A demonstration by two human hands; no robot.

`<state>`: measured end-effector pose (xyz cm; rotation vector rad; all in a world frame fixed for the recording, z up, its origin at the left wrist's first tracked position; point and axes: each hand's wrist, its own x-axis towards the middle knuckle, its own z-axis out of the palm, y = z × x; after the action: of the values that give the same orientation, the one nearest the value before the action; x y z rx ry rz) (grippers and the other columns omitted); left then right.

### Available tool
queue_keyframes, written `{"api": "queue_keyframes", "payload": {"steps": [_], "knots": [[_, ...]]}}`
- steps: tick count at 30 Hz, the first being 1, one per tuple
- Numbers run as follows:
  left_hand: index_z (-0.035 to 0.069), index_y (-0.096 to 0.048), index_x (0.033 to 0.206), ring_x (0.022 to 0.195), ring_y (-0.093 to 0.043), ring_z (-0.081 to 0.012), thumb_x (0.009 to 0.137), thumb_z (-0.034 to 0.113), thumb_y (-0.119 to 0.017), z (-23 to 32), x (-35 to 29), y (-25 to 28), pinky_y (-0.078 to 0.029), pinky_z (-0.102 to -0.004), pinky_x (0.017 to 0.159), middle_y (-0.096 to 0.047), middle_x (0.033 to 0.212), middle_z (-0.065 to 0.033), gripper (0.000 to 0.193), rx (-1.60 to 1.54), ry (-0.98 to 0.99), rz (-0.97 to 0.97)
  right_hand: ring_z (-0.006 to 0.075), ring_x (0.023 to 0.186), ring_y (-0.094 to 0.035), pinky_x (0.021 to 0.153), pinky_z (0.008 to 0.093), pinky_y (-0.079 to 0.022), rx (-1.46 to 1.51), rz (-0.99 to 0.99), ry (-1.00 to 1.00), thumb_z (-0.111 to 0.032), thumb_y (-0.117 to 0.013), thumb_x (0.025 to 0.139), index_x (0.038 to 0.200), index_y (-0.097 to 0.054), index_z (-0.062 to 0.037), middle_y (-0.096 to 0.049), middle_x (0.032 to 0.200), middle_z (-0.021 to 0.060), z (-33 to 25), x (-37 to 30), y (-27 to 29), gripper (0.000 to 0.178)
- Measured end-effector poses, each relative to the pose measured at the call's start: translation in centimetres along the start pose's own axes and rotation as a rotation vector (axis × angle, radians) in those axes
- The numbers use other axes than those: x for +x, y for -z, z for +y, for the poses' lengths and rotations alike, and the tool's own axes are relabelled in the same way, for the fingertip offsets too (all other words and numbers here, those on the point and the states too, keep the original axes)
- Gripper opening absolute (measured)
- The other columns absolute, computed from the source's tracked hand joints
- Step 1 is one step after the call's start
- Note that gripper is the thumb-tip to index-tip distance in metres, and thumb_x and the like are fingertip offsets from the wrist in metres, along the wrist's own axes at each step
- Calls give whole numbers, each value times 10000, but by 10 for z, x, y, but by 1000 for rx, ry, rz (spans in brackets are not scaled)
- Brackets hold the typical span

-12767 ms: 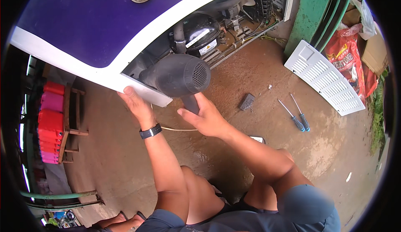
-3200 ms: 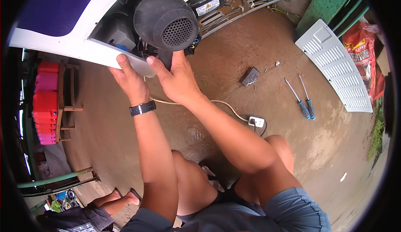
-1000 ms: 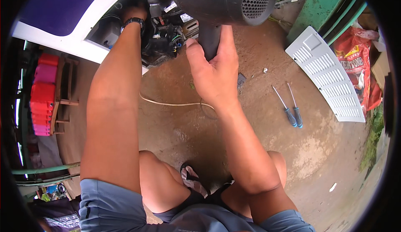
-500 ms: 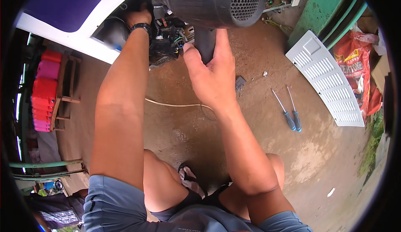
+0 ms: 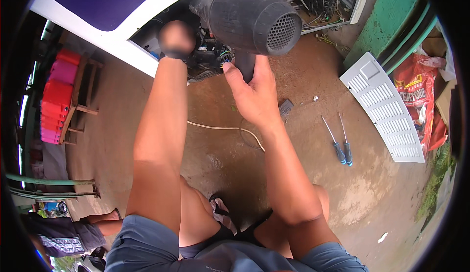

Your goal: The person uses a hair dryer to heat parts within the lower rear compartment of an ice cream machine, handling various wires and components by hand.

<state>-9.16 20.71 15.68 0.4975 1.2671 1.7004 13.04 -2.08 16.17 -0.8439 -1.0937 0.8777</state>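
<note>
A black hair dryer [image 5: 240, 17] with a round honeycomb intake is held up in front of me. My right hand [image 5: 257, 93] is closed around its handle. The dryer's nozzle end points left, toward black electrical parts and wires [image 5: 209, 56] inside the open base of a white-framed cabinet [image 5: 110, 42] with a dark blue panel. My left hand [image 5: 177, 39], with a dark band on the wrist, reaches over that opening beside the parts. It is blurred, so its fingers and anything in them cannot be made out.
Two blue-handled screwdrivers [image 5: 343, 152] lie on the wet concrete floor, near a small dark block [image 5: 285, 106] and a pale cord [image 5: 220, 128]. A white slatted panel [image 5: 384, 105] leans at the right by a red sack [image 5: 416, 86]. Another person [image 5: 73, 235] is at lower left.
My left hand has drawn back toward me and slightly right. The dryer has tilted, its intake end dropping nearer to me. The view has shifted a little, showing more of the cabinet's inside.
</note>
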Motion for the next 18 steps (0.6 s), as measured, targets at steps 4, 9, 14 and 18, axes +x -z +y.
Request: {"api": "queue_keyframes", "payload": {"steps": [4, 9, 14, 18], "knots": [[-79, -484, 1468, 1324, -572, -322, 1081, 60, -476, 4, -122, 36, -459, -400, 1171, -526, 1482, -248, 411, -73, -80, -237, 117, 893, -570, 833, 308, -495, -59, -96, -39, -140, -701, 982, 1226, -665, -27, -646, 996, 14, 19, -5, -6, 271], [-30, -600, 1332, 1132, -650, -209, 1078, 57, -491, 8, -183, 107, -552, -323, 979, -628, 1358, -177, 289, 256, -434, -226, 405, 1135, -645, 966, 449, -519, -178, -241, 193, -72, -709, 853, 1240, -654, 15, -678, 1227, 199, 57, -28, -30, 400], [16, -465, 1451, 1211, -573, -254, 933, 58, -730, 3, -175, 122, -494, -380, 1025, -525, 1309, -143, 583, 672, -871, 190, 484, 1122, -566, 947, 507, -501, -444, -389, 220, -25, -668, 843, 1330, -530, 7, -564, 1203, 235, 63, -34, -58, 507], [13, -270, 1585, 1381, -432, -385, 870, 170, -832, 1, -157, 117, -376, -496, 1143, -449, 1459, -206, 923, 717, -967, 155, 484, 1137, -559, 964, 518, -487, -476, -350, 190, 27, -631, 837, 1321, -522, -6, -551, 1210, 224, 73, -29, -77, 497]]}}
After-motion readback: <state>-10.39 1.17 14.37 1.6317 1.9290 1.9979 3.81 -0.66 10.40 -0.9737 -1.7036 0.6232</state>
